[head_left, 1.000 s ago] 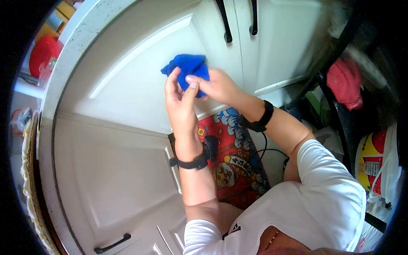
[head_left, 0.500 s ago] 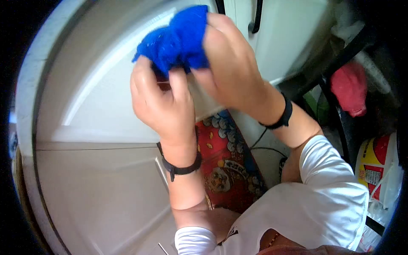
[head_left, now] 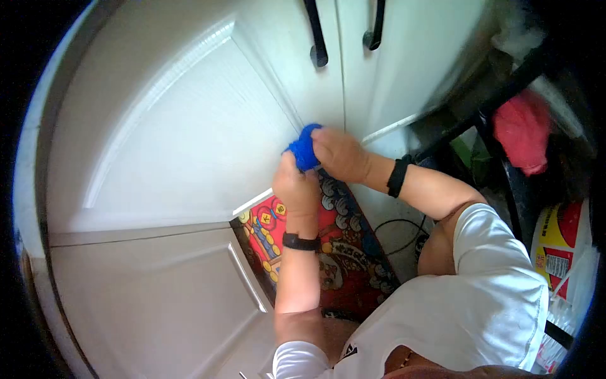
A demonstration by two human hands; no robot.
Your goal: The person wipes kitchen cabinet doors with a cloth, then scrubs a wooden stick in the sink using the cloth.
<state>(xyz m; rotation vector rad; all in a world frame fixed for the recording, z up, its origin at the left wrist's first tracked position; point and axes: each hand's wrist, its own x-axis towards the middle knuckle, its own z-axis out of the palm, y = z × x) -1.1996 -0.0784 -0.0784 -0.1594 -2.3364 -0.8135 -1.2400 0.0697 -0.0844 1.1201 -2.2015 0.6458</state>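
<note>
A crumpled blue cloth is bunched between my two hands, in front of the white cabinet door. My left hand closes on its lower left part, with the fingers curled in. On the cloth's right side, my right hand is wrapped round the other part. The two hands are close together, and each wrist has a black band. Some fingertips are hidden by the cloth and the hands.
Black handles stick out from the cabinet doors above. A patterned red mat lies on the floor below the hands. On the right are a black rack, a red cloth and a yellow and red container.
Both hands first rose towards the camera with the cloth spread wider, then went down and away. The cloth is now more tightly bunched, and the left fingers are more curled.
</note>
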